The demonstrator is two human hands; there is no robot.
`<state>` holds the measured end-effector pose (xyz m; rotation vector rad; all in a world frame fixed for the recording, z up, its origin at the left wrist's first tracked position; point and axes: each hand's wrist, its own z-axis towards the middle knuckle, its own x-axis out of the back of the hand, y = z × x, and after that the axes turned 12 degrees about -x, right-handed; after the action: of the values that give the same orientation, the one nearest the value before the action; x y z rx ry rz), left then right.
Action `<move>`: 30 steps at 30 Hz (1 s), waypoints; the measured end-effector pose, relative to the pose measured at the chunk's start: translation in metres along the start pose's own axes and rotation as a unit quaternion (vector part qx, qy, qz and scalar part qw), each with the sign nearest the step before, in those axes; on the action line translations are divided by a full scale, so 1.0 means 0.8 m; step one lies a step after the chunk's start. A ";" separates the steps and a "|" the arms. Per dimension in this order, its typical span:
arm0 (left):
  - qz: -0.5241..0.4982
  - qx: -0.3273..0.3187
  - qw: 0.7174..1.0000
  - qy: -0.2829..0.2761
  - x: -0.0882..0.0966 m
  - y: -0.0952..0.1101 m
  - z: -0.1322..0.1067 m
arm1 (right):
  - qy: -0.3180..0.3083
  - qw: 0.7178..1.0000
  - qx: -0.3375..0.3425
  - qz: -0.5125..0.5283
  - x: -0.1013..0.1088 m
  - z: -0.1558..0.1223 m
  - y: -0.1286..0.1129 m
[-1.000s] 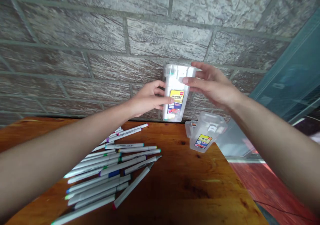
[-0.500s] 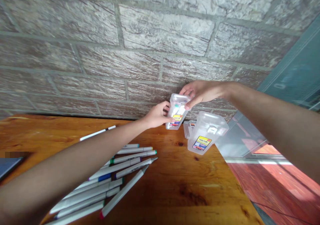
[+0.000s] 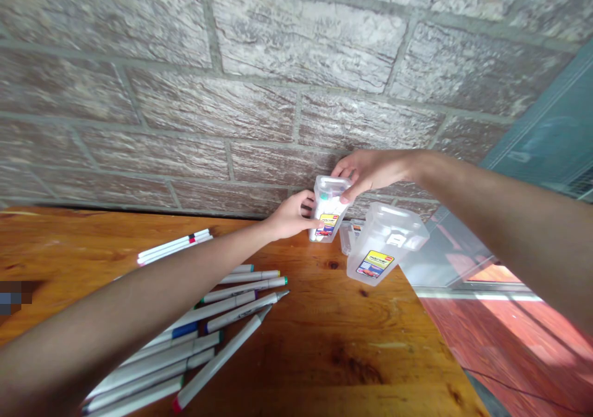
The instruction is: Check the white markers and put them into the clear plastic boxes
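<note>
A clear plastic marker case (image 3: 328,210) with a yellow label stands upright at the table's back edge by the wall, several white markers showing inside it. My left hand (image 3: 296,214) grips its left side, thumb across the front by the label. From the right, my right hand (image 3: 364,173) holds the upper part, thumb on the front right corner and fingers behind. A second, larger-looking clear marker case (image 3: 384,244) with the same label stands close by on the right; no markers show in it.
Several white markers (image 3: 231,324) with coloured ends lie loose at the front left, partly under my left forearm. More thin markers (image 3: 176,246) lie behind it. A small clear plastic piece (image 3: 349,238) sits between the cases. A stone wall (image 3: 259,114) borders the wooden table (image 3: 324,343).
Both hands stay on the marker case, which looks slightly more upright. My view has shifted a little, uncovering more of the thin markers behind my left forearm.
</note>
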<state>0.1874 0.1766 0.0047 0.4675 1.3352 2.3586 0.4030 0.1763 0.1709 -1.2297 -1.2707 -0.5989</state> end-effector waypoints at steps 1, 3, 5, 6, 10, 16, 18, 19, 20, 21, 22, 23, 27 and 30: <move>-0.003 0.003 1.000 0.000 0.000 -0.001 0.000 | 0.000 1.000 -0.003 -0.002 0.000 -0.001 -0.002; -0.008 0.009 1.000 0.001 0.000 -0.002 0.001 | 0.000 1.000 -0.011 -0.006 0.000 -0.003 -0.005; -0.008 0.013 1.000 0.004 -0.001 -0.003 0.001 | -0.002 1.000 -0.017 -0.010 0.000 -0.006 -0.008; -0.007 0.015 1.000 0.005 -0.001 -0.004 0.002 | -0.002 1.000 -0.019 -0.011 -0.001 -0.007 -0.009; -0.005 0.017 1.000 0.008 -0.003 -0.003 0.002 | -0.006 1.000 -0.012 -0.021 -0.001 -0.008 -0.009; -0.011 0.015 1.000 0.010 -0.005 -0.003 -0.001 | -0.009 0.999 0.010 -0.034 0.001 -0.006 -0.006; -0.008 0.014 1.000 0.013 -0.006 -0.003 -0.001 | -0.007 0.999 0.006 -0.036 0.001 -0.006 -0.005; -0.006 0.015 1.000 0.014 -0.006 -0.004 -0.001 | -0.007 0.999 0.003 -0.036 0.000 -0.007 -0.005; -0.004 0.016 1.000 0.015 -0.007 -0.004 -0.001 | -0.006 0.999 -0.001 -0.035 -0.001 -0.006 -0.006; 0.000 0.017 1.000 0.015 -0.008 -0.004 -0.001 | -0.005 0.999 -0.004 -0.034 -0.002 -0.006 -0.006; 0.004 0.019 1.000 0.015 -0.008 -0.005 0.000 | -0.002 0.999 -0.007 -0.032 -0.003 -0.006 -0.006; 0.010 0.021 1.000 0.015 -0.009 -0.005 0.000 | 0.004 1.000 -0.009 -0.029 -0.003 -0.005 -0.006; 0.053 0.038 0.998 0.020 -0.008 0.000 -0.007 | 0.073 0.997 -0.028 -0.008 0.006 -0.017 -0.003; 0.113 0.056 0.991 0.038 0.003 0.025 -0.029 | 0.152 0.987 -0.038 0.026 0.017 -0.053 0.005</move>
<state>0.1713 0.1516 0.0109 0.5960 1.5281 2.5120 0.4264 0.1424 0.1886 -1.1799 -0.9644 -0.7710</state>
